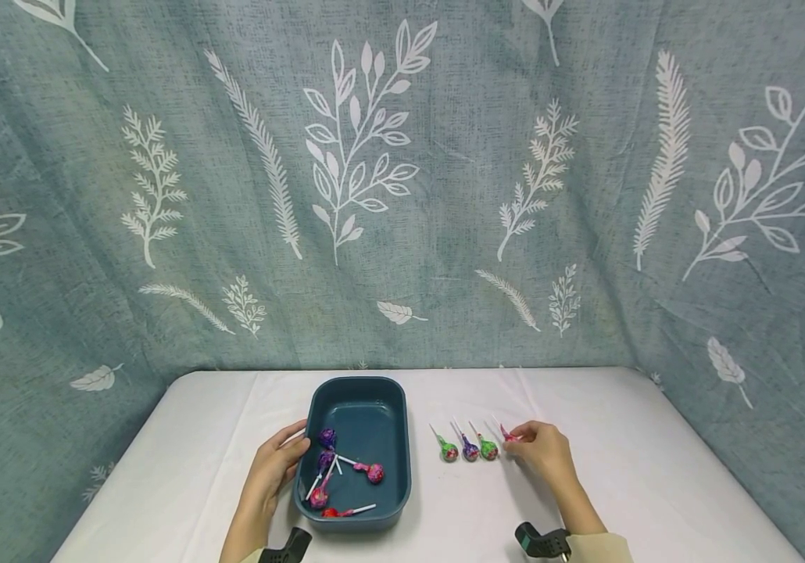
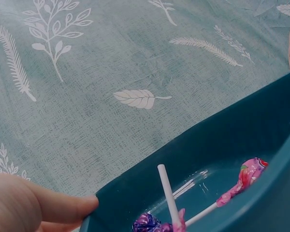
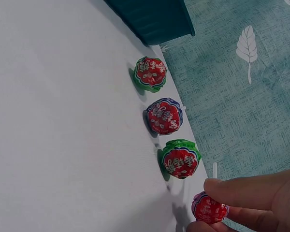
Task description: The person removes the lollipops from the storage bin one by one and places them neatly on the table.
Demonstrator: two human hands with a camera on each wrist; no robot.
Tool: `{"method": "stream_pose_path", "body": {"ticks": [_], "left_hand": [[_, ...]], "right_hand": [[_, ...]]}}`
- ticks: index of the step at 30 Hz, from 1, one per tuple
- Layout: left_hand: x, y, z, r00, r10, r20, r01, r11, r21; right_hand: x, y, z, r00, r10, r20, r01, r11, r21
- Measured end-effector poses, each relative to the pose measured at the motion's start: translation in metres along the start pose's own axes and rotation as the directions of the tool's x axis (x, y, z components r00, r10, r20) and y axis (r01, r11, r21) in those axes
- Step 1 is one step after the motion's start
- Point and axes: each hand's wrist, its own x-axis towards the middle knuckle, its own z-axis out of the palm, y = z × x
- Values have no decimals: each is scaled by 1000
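Note:
My left hand (image 1: 274, 461) rests against the left side of a dark teal plastic bin (image 1: 394, 500), its straight thumb touching the rim in the left wrist view. Inside the bin lie several wrapped lollipops, among them a pink one (image 1: 374, 472), a purple one (image 1: 327, 438) and a red one (image 1: 330, 513). To the right, my right hand (image 1: 543, 450) pinches a pink lollipop (image 3: 209, 209) by its round head, stick pointing away. It is beside a row of a green lollipop (image 1: 449, 452), a purple one (image 1: 470, 451) and another green one (image 1: 488, 450), heads toward me.
A white cloth (image 1: 459, 516) covers the table. Behind it hangs a grey-green curtain (image 1: 445, 313) with white leaf prints. Black straps (image 1: 542, 541) sit around both wrists.

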Motion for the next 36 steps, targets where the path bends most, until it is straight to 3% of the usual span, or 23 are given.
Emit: {"method": "stream_pose_path", "body": {"ticks": [18,36], "left_hand": [[1,0,0,1000,1,-5,-2,999,-42],[-1,1,0,1000,16,-2,-16,999,-38]], "right_hand": [[-1,1,7,999,30,16,-30,999,-24],[-4,-1,12,1000,-4,-17,3,998,-68]]}}
